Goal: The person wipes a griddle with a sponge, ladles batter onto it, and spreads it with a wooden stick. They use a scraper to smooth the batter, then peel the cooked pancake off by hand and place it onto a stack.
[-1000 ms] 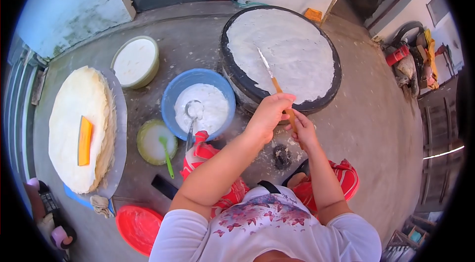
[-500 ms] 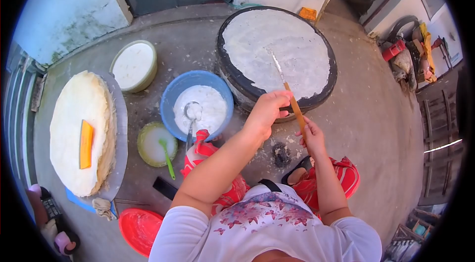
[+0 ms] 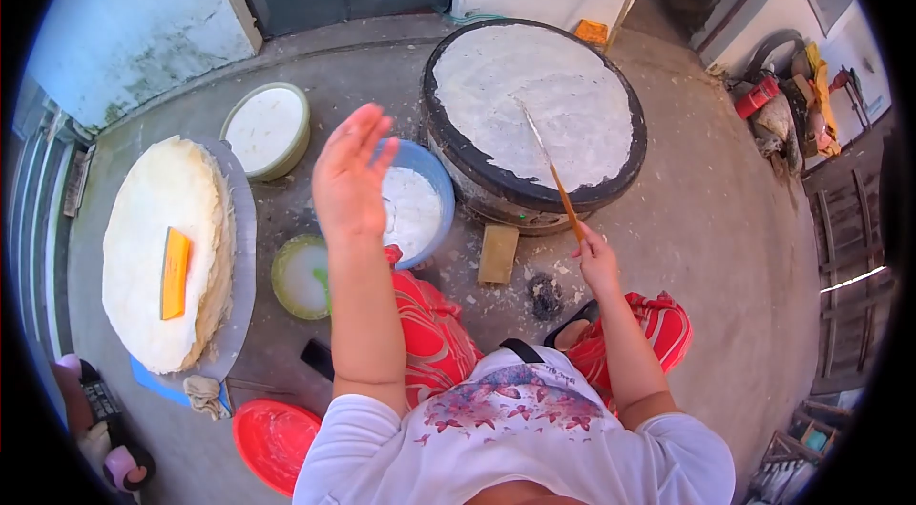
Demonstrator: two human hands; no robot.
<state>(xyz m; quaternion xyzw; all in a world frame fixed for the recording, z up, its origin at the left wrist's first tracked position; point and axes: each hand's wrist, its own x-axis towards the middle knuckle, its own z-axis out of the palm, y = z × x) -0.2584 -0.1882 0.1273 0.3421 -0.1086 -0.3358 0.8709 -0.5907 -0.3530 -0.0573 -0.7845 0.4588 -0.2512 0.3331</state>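
My right hand (image 3: 597, 263) is closed round the wooden handle of a long, thin spatula (image 3: 563, 195). The spatula's pale blade reaches over a large round black-rimmed griddle (image 3: 634, 159), where a thin white layer of batter (image 3: 506, 61) covers most of the top. My left hand (image 3: 351, 180) is raised, empty, its fingers extended. It blocks part of the blue basin (image 3: 434, 173) of thick white batter (image 3: 412, 209); the ladle seen there earlier is hidden now.
On the left, a stack of thin round pancakes (image 3: 153, 247) bears a yellow-orange scraper (image 3: 176, 274). Nearby are a tub of white batter (image 3: 262, 128), a green bowl (image 3: 291, 300), a red basin (image 3: 277, 443) and a phone (image 3: 318, 359). A block (image 3: 498, 255) lies by the griddle.
My left hand has let go of the spatula handle and swung left and up over the blue basin. My right hand still grips the spatula, in nearly the same place.
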